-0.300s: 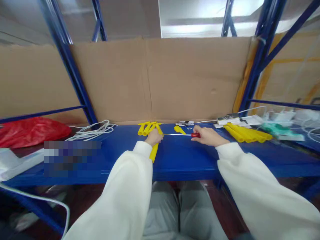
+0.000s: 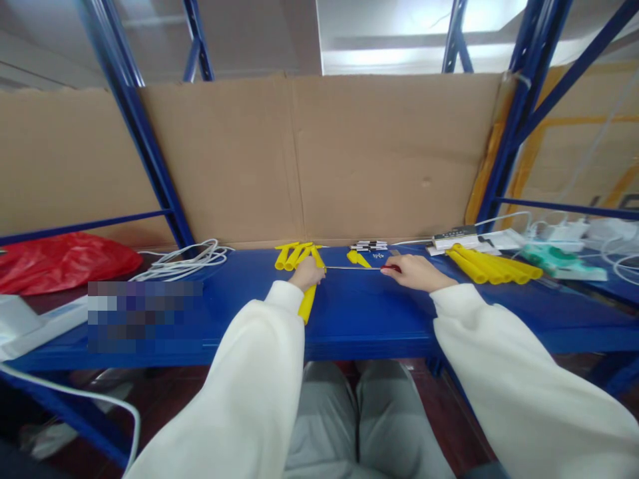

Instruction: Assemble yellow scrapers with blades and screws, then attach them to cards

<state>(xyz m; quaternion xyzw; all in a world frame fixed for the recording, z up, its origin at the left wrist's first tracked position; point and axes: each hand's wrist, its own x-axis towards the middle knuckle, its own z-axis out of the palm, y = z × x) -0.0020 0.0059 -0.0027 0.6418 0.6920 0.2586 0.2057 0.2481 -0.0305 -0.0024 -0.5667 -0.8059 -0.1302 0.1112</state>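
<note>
My left hand (image 2: 306, 273) is closed around a yellow tube-shaped piece (image 2: 308, 305), whose lower end sticks out toward me. In my right hand (image 2: 413, 272) is the red handle of a screwdriver (image 2: 355, 268). Its long thin shaft lies level and points left, the tip reaching the yellow piece beside my left fingers; the exact contact is hidden. Just behind my left hand lie more yellow tubular pieces (image 2: 285, 257). Small yellow parts (image 2: 358, 258), several black-and-white pieces (image 2: 369, 245) and tiny screw-like bits (image 2: 378, 255) rest beyond the shaft.
Several yellow tubes (image 2: 492, 265) lie to the right, near a green item (image 2: 549, 258) and white cables. A coiled white cable (image 2: 187, 261) and a red bag (image 2: 64, 263) are on the left. Cardboard (image 2: 319, 159) stands behind the blue bench (image 2: 369, 313).
The red screwdriver handle looks slightly turned in my right fingers. Both hands otherwise stay almost in place.
</note>
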